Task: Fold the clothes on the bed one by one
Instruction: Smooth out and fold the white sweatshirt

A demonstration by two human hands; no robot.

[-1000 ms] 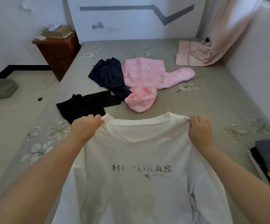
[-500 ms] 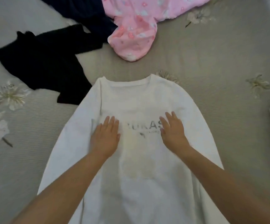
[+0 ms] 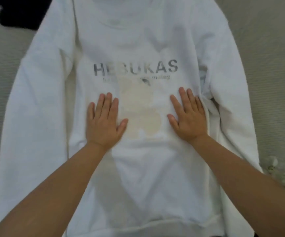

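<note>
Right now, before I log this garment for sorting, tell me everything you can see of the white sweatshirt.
The white sweatshirt is a soft, thick-looking knit lying flat, front up, on the grey bed cover, long sleeves down its sides. Worn grey letters read HEBUKAS, with a faded cream print below. The ribbed hem is nearest the camera. The left hand and right hand press flat on its chest. It bunches by the right armpit.

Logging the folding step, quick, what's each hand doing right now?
Left hand: open, flat on the sweatshirt, holding nothing.
Right hand: open, flat on the sweatshirt, holding nothing.
</note>
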